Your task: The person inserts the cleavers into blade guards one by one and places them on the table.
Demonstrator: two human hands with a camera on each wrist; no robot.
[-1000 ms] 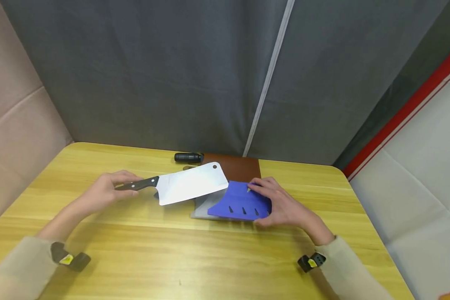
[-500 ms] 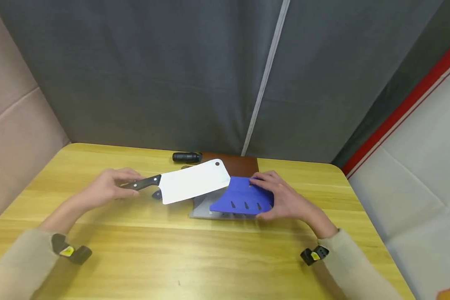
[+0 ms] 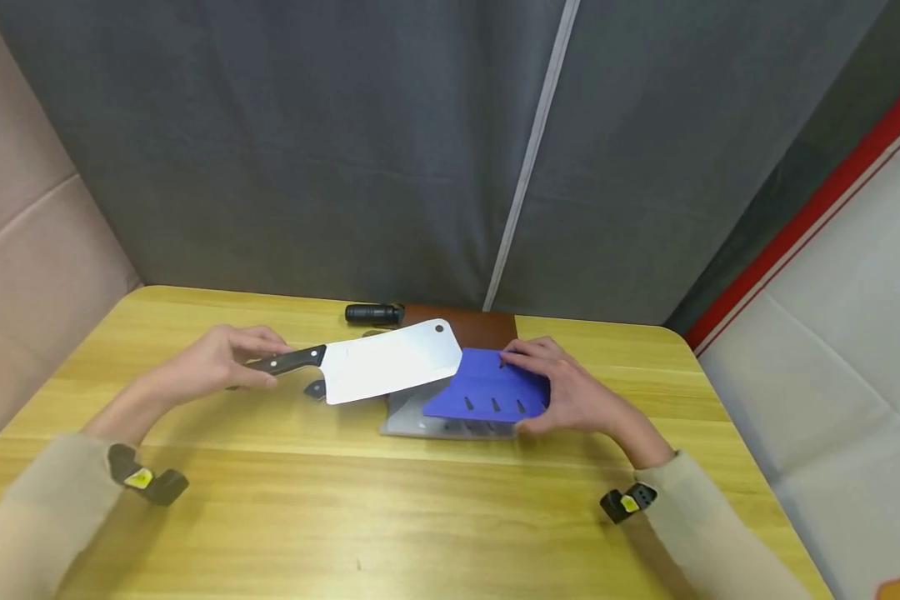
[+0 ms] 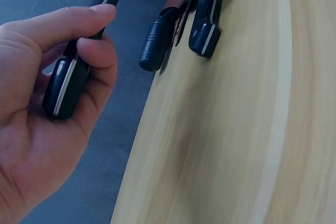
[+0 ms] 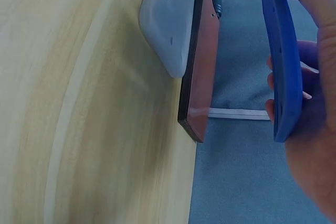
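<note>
My left hand (image 3: 217, 364) grips the black handle (image 4: 68, 77) of a wide steel cleaver (image 3: 390, 362), held above the yellow wooden table (image 3: 345, 517) with the blade pointing right. My right hand (image 3: 570, 392) holds a blue blade sheath (image 3: 487, 396) with slots, lifted off the table; in the right wrist view the blue sheath (image 5: 283, 61) is pinched between thumb and fingers. The cleaver's tip is close to the sheath's left opening. Under the sheath lies a grey sheath (image 3: 420, 421).
A brown board (image 3: 468, 327) lies at the table's far edge, with a black knife handle (image 3: 373, 314) beside it. Another dark handle (image 3: 315, 389) lies under the cleaver. A grey curtain hangs behind. Bare table surface stretches along the near side.
The cleaver has moved slightly right and up toward the blue sheath. My right hand has tilted and raised the sheath a little.
</note>
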